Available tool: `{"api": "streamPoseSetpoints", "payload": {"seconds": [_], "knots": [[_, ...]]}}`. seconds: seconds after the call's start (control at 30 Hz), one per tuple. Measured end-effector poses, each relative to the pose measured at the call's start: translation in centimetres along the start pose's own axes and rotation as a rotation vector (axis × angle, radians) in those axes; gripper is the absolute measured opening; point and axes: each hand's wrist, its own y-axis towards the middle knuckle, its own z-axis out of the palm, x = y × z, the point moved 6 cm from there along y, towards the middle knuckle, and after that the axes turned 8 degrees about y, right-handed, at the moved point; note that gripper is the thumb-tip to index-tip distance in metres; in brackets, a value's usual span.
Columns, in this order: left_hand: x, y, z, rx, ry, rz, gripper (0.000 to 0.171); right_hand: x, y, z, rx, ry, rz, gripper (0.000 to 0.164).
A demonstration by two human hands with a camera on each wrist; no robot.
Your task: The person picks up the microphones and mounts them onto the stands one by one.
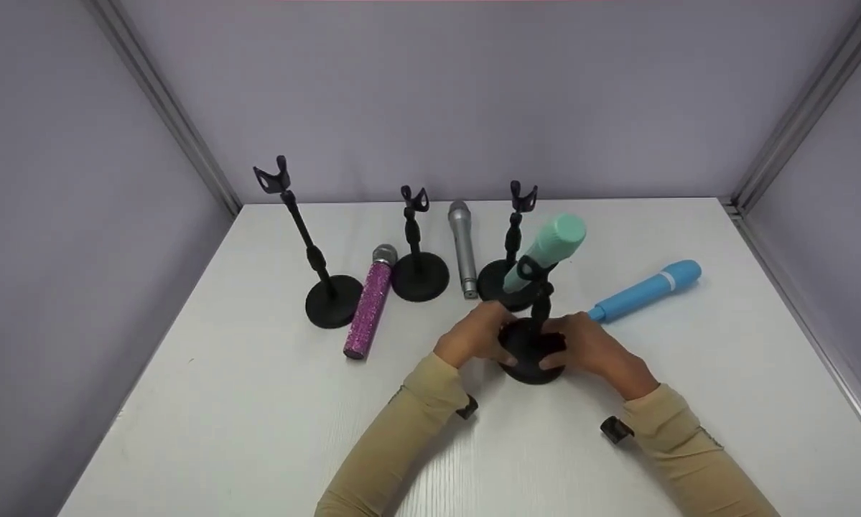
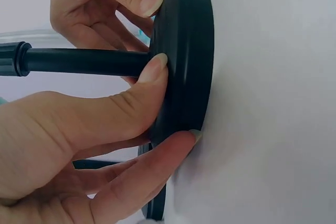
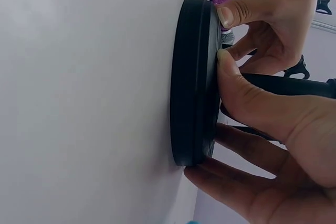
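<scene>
A black desktop microphone stand [image 1: 532, 362] stands near the middle of the table, its round base held from both sides. My left hand [image 1: 479, 334] grips the base's left edge, thumb [image 2: 153, 69] on top and fingers curled round the rim. On the other side my right hand [image 1: 587, 348] pinches the edge in the same way, thumb [image 3: 228, 65] over the base's top. The base's underside is right at the tabletop in both wrist views. A mint green microphone [image 1: 556, 244] sits tilted in this stand's clip, its head pointing up and away to the right.
Behind the hands stand three more black stands, at left [image 1: 333, 301], centre [image 1: 420, 278] and right [image 1: 493, 280], their clips holding nothing. A glittery purple microphone [image 1: 369, 309], a silver microphone [image 1: 464, 248] and a blue microphone [image 1: 638, 294] lie on the white table [image 1: 258, 416]. Grey walls enclose it.
</scene>
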Motion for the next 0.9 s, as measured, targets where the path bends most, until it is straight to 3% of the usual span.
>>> {"api": "streamPoseSetpoints", "payload": {"seconds": [0.33, 0.63, 0.9], "knots": [[-2.2, 0.4, 1.0, -0.013, 0.05, 0.006, 0.046, -0.9, -2.2, -1.4, -0.025, -0.017, 0.053, 0.041], [-4.5, 0.9, 2.1, -0.009, 0.12, 0.005, 0.046, -1.8, -4.4, -2.5, -0.037, 0.038, 0.072, 0.045], [-6.9, 1.5, 3.3, 0.013, 0.201, -0.008, 0.048, -3.3, -6.4, -3.6, -0.022, 0.001, 0.137, 0.058]]}}
